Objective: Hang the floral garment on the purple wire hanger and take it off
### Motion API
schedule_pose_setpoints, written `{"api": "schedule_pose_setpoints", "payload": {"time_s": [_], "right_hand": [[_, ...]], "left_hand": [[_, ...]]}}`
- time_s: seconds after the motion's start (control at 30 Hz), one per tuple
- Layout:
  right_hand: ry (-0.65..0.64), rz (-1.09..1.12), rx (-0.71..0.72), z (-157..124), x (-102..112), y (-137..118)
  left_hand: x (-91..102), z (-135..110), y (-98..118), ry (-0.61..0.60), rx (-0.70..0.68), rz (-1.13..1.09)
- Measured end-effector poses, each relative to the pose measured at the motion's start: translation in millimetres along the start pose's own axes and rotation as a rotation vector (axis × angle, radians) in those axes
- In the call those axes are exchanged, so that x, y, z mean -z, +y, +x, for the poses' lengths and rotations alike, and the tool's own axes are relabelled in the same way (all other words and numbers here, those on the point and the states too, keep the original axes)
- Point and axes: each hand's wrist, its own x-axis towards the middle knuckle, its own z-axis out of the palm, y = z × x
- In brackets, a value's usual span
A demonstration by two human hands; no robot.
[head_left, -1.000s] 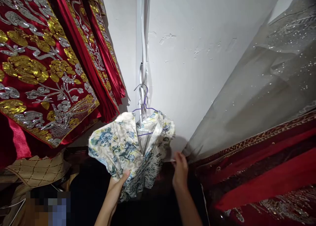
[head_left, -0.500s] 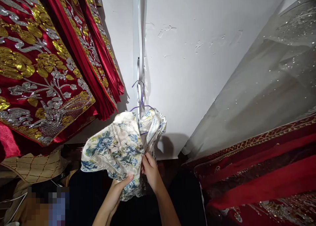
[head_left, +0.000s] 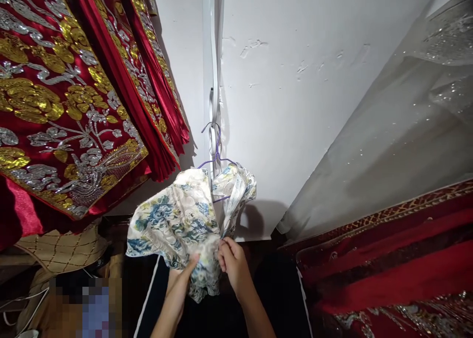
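Note:
A white garment with blue and yellow flowers hangs bunched on a thin purple wire hanger, whose hook reaches up by a white strip in the wall corner. My left hand grips the garment's lower part from below. My right hand pinches the cloth's edge at the middle, fingers closed, right beside the left hand.
Red robes with gold and silver embroidery hang at the left. A sheer sequinned fabric and red cloth with gold trim fill the right. A white wall is behind. A tan quilted item lies at lower left.
My right hand left the sheer fabric's edge at the right and came left to pinch the floral garment. The garment is bunched tighter between both hands.

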Motion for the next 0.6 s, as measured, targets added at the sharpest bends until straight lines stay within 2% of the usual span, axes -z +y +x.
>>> {"api": "schedule_pose_setpoints", "payload": {"time_s": [0.1,0.17,0.23,0.3,0.4,0.43,0.5,0.6], "right_hand": [[0.142,-0.001,0.017,-5,10,-6],[0.138,-0.003,0.014,-8,13,-6],[0.072,-0.016,-0.019,-12,11,-6],[-0.001,-0.027,-0.056,-15,5,-5],[-0.06,-0.023,-0.053,-21,-6,-4],[-0.058,-0.024,-0.037,-23,-9,-4],[-0.032,-0.034,-0.006,-26,-13,-3],[-0.008,-0.017,0.003,-23,-15,-5]], "left_hand": [[1.7,5,-4,0.249,-0.273,0.09],[3.5,3,-9,0.321,-0.47,0.123],[0.6,-3,-15,0.326,-0.613,0.183],[-8.6,-11,-19,0.182,-0.643,0.265],[-27.8,-17,-16,-0.23,-0.559,0.372],[-33.4,-17,-12,-0.325,-0.541,0.401],[-40.7,-15,-5,-0.379,-0.554,0.452],[-42.5,-14,1,-0.352,-0.616,0.484]]}}
